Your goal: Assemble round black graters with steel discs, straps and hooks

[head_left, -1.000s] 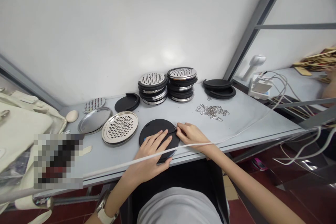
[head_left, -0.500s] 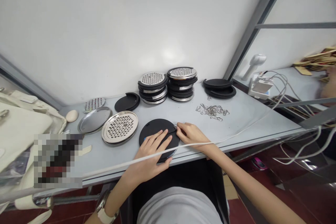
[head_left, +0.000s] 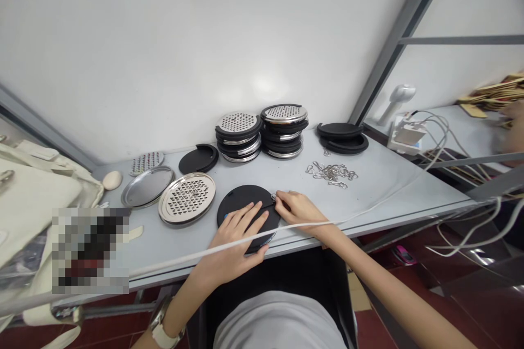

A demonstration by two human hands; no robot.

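Note:
A round black disc (head_left: 241, 196) lies flat near the table's front edge, with a thin silvery rim showing along its right side. My left hand (head_left: 235, 237) rests on top of it, fingers spread, thumb by the near edge. At the disc's right edge, my right hand (head_left: 301, 210) pinches a small metal clip (head_left: 274, 196); the fingertips cover most of it. Several loose metal clips (head_left: 333, 173) form a pile beyond that hand. To the left of the disc sits a round metal grater plate (head_left: 188, 198).
Stacks of graters in black holders (head_left: 239, 136) stand against the wall. Black holders (head_left: 344, 139) lie back right, and another holder (head_left: 198, 159) lies left of the stacks. A plain metal disc (head_left: 148, 187) is farther left. A white cable (head_left: 196, 256) crosses in front of both arms.

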